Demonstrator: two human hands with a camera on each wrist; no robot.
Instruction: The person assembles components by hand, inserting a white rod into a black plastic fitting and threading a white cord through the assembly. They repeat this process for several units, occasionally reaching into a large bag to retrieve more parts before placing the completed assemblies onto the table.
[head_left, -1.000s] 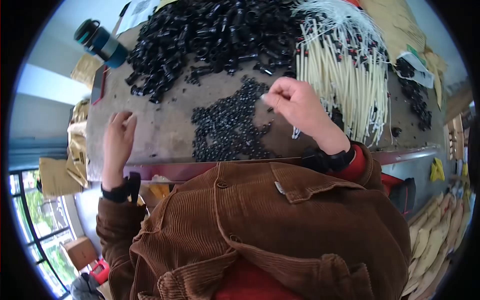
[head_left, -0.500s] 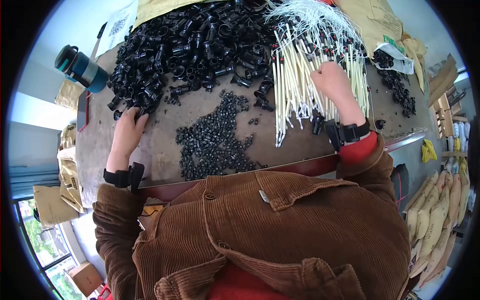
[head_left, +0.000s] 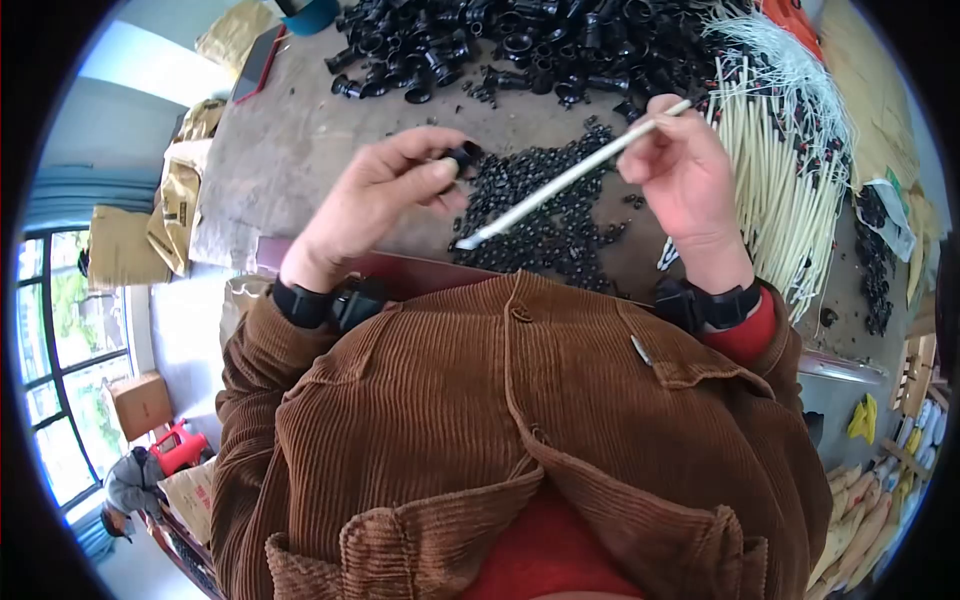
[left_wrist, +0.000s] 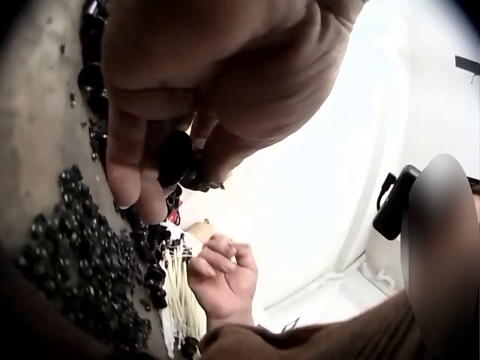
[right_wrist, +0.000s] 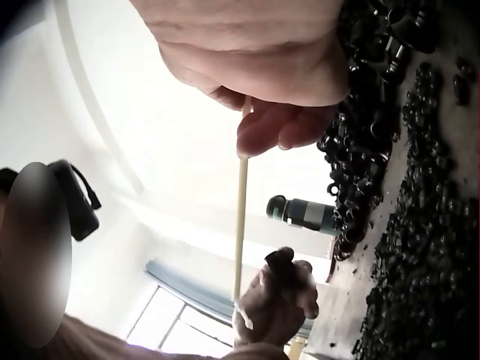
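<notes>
The pale stick [head_left: 575, 182] slants over the table [head_left: 320, 125], its upper end in the right hand [head_left: 685, 170] and its white-tipped lower end near the table's front edge, over the left side of a heap of small black pieces [head_left: 545, 190]. The right hand pinches it between curled fingers and thumb, closed down to the stick's thin width, with a short stub showing past the fingers. In the right wrist view the stick runs from those fingers towards the left hand [head_left: 385, 195]; whether it touches that hand cannot be told. The left hand holds a short black part [head_left: 463, 156] between thumb and fingers, closed as far as the part allows, apart from the right hand. The small pieces lie loose beneath and between the two hands. Beyond them is a large pile of shiny black fittings [head_left: 520, 40], many with flared rims. To the right of the right hand lies a bundle of pale sticks [head_left: 770, 190], side by side, with white strings [head_left: 790, 75] at the far end. Further right, more black parts [head_left: 873, 270] lie by an open bag [head_left: 893, 215]. At the far left of the table are a flat, red-edged thing [head_left: 260, 62] and a dark bottle [right_wrist: 304, 214]. The person wears a brown corduroy jacket [head_left: 420, 400] over a red top [head_left: 550, 550], and dark bands on both wrists.
</notes>
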